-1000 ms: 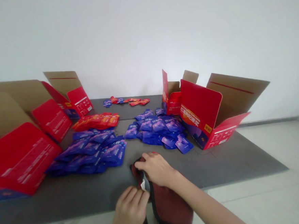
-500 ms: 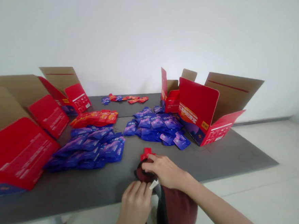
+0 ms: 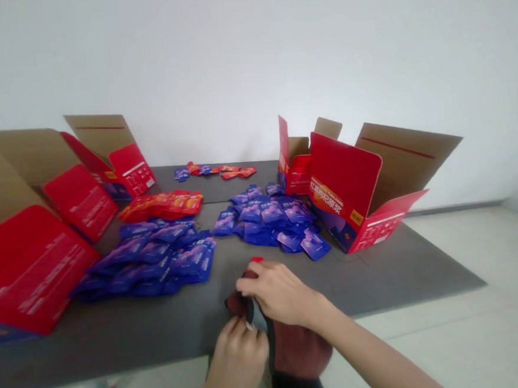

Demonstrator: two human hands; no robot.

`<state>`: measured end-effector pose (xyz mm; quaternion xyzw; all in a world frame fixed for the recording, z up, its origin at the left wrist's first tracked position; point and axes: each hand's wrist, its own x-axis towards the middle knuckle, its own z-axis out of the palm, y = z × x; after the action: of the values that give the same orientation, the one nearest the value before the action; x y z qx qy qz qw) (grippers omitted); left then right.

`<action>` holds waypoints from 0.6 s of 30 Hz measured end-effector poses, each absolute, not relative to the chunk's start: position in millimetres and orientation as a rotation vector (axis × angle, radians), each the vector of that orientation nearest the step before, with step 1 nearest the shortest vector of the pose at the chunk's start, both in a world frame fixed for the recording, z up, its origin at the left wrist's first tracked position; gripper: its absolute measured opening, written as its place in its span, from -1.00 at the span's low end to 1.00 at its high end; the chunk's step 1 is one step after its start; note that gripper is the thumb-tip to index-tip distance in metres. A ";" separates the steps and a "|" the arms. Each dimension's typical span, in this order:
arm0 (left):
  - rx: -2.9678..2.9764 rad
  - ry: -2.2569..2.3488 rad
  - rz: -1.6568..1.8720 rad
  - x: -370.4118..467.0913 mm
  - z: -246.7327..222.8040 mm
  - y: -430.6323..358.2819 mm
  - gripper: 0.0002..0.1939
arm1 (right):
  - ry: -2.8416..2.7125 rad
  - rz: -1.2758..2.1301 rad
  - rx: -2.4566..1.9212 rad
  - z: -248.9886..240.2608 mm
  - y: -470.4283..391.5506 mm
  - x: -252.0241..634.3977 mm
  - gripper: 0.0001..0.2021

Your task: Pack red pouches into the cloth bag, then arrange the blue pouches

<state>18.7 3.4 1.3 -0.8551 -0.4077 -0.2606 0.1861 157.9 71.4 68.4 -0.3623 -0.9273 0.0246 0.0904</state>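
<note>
A maroon cloth piece (image 3: 301, 350) with black edging and a grey inner side hangs at the table's front edge. I cannot make out its exact kind. My left hand (image 3: 238, 358) is closed on its lower left edge, where a bit of white tag shows by the fingers. Higher up, my right hand (image 3: 281, 293) pinches the cloth's upper edge, with its fingertips bent over the fabric. Just beyond the right knuckles, a small red tip (image 3: 257, 258) shows on the table; the hand hides the rest.
Blue pouches lie in a left pile (image 3: 157, 260) and a right pile (image 3: 265, 217) on the dark table (image 3: 162, 328). Behind the left one are orange-red pouches (image 3: 164, 205). Open red cartons (image 3: 33, 263) stand left, and another carton (image 3: 343, 194) stands right with flaps spread.
The cloth's upper part has shifted slightly left and turned, showing more grey lining. My right hand has moved a little left and covers more of the red thing.
</note>
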 end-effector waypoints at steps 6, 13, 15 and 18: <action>-2.503 -1.122 -0.730 17.8 10.4 7.8 -0.77 | -2.802 0.057 -1.202 39.3 107.2 143.5 -0.77; -2.455 -1.470 -1.446 11.1 10.7 15.0 -0.86 | -2.218 0.054 -1.288 71.0 121.3 172.5 -0.77; -2.389 -1.747 -1.723 7.0 10.4 17.8 -0.91 | -1.932 0.077 -1.157 84.9 112.9 190.6 -0.78; -2.355 -2.005 -1.723 1.6 6.8 22.4 -0.88 | -1.693 0.118 -1.074 94.0 101.8 213.2 -0.81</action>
<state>1.6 22.4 6.8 -0.6520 -0.5551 -0.4770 -0.1979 213.2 101.8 94.0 -0.4512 -0.7112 0.0494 0.5368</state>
